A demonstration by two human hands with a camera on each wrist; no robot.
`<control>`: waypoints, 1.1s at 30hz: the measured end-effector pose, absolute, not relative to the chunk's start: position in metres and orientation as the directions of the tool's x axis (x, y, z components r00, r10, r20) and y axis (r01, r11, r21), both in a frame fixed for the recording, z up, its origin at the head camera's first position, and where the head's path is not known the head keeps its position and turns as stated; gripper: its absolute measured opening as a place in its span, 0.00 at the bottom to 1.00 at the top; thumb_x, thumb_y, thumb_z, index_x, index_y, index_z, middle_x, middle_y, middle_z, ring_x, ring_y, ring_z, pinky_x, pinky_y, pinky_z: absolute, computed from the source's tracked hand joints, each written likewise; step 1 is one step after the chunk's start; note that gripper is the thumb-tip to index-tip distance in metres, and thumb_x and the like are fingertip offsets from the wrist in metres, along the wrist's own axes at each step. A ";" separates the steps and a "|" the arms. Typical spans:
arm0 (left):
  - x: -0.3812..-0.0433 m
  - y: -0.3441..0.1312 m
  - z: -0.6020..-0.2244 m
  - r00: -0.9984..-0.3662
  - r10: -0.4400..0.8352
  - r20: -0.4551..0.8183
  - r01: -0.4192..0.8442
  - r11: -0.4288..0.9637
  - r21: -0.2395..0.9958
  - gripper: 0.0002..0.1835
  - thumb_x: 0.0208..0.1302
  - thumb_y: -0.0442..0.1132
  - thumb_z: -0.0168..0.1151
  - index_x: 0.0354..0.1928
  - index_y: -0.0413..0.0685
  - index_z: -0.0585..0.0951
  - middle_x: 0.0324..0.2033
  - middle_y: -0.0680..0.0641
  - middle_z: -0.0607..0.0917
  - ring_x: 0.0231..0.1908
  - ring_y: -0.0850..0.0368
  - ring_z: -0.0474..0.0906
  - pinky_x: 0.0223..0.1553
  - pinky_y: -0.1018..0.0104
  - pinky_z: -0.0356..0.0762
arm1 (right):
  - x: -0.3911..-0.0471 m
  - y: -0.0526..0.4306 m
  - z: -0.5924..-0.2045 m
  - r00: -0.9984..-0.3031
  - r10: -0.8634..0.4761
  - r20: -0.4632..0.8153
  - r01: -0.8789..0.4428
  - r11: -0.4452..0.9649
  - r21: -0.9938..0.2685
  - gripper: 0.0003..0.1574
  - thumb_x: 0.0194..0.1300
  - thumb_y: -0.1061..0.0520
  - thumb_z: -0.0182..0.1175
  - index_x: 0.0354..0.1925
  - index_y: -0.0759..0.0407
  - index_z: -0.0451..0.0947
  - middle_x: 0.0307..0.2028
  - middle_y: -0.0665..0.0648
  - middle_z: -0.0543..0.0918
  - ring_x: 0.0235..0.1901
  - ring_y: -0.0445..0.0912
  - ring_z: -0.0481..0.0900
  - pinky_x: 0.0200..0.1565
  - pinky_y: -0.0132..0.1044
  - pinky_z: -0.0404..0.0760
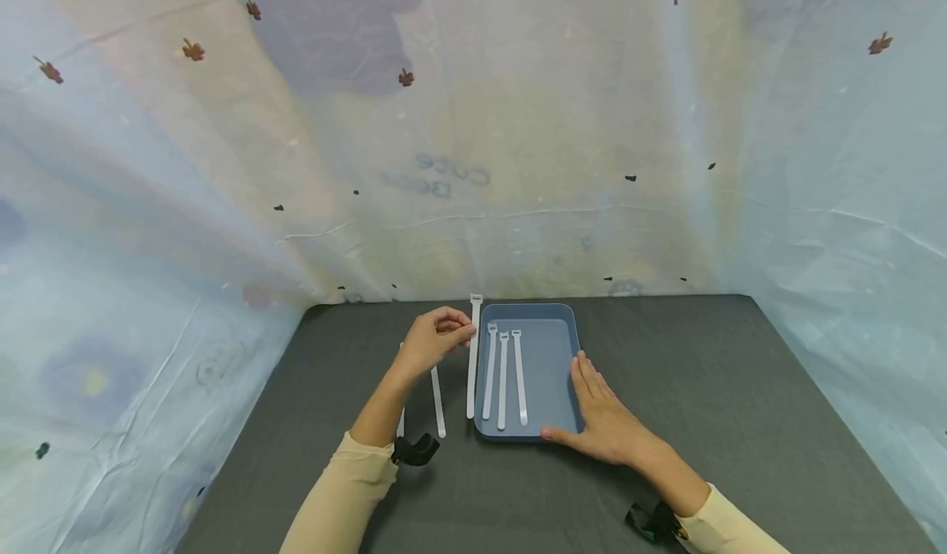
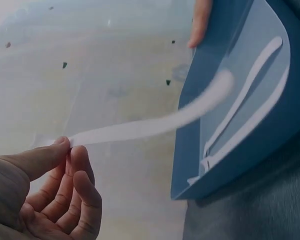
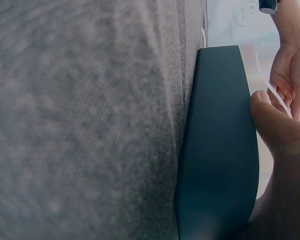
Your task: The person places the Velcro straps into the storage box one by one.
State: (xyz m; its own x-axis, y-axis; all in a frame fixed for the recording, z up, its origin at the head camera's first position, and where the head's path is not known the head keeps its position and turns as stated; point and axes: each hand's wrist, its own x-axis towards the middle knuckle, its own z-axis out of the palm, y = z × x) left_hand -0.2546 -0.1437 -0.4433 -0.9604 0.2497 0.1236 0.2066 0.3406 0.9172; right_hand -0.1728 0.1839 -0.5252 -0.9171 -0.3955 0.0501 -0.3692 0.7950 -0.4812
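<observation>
We see the left hand point(image 1: 431, 342) pinching a white strap point(image 1: 472, 357) between thumb and fingers point(image 2: 76, 161); it hangs along the blue tray's point(image 1: 551, 427) left rim. The right hand point(image 1: 605, 422) (fingers straight) rests against the tray's right side on the bench point(image 1: 740, 390).

- A dark blue tray point(image 3: 217, 145) is sitting on grey felt-like cloth point(image 3: 85, 120), its outer wall filling the middle.
- The right hand point(image 3: 277, 150) is pressing a thumb against the tray's edge.
- The left hand point(image 3: 289, 70) is pinching a thin white strap point(image 3: 279, 96) beyond it.
</observation>
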 end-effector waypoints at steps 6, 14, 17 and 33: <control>-0.259 -0.126 -0.444 -0.956 0.271 0.109 0.197 0.320 0.927 0.10 0.75 0.41 0.71 0.51 0.42 0.85 0.41 0.38 0.91 0.38 0.50 0.88 0.38 0.66 0.85 | -0.174 0.184 -0.526 -0.918 -0.395 0.041 -0.365 0.799 -0.477 0.84 0.65 0.18 0.64 0.84 0.74 0.37 0.85 0.73 0.36 0.85 0.66 0.38 0.81 0.64 0.49; -0.263 -0.098 -0.448 -0.947 0.307 0.092 0.192 0.314 0.930 0.10 0.76 0.40 0.70 0.51 0.41 0.85 0.42 0.37 0.91 0.46 0.30 0.87 0.48 0.36 0.87 | -0.176 0.184 -0.530 -0.920 -0.391 0.017 -0.349 0.801 -0.486 0.85 0.64 0.16 0.62 0.85 0.72 0.36 0.85 0.71 0.34 0.85 0.64 0.37 0.82 0.63 0.47; -0.265 -0.089 -0.451 -0.943 0.322 0.089 0.193 0.310 0.931 0.11 0.75 0.40 0.71 0.51 0.41 0.85 0.42 0.38 0.91 0.45 0.30 0.88 0.49 0.33 0.85 | -0.176 0.184 -0.531 -0.921 -0.390 0.011 -0.345 0.801 -0.489 0.85 0.64 0.16 0.62 0.85 0.72 0.35 0.85 0.71 0.33 0.85 0.64 0.36 0.82 0.64 0.47; -0.281 -0.053 -0.466 -0.938 0.341 0.056 0.161 0.290 0.943 0.11 0.76 0.40 0.70 0.51 0.40 0.83 0.40 0.40 0.91 0.46 0.30 0.88 0.51 0.35 0.86 | -0.176 0.183 -0.530 -0.921 -0.389 0.015 -0.346 0.800 -0.490 0.85 0.64 0.16 0.62 0.85 0.72 0.36 0.85 0.71 0.34 0.85 0.64 0.37 0.81 0.64 0.48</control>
State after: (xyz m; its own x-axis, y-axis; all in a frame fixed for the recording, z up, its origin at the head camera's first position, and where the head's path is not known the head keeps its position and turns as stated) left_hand -0.2815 -0.0534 -0.4658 -0.9385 0.3408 0.0557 0.1615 0.2904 0.9432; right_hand -0.1761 0.1829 -0.5304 -0.9212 -0.3889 0.0146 -0.3456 0.8004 -0.4898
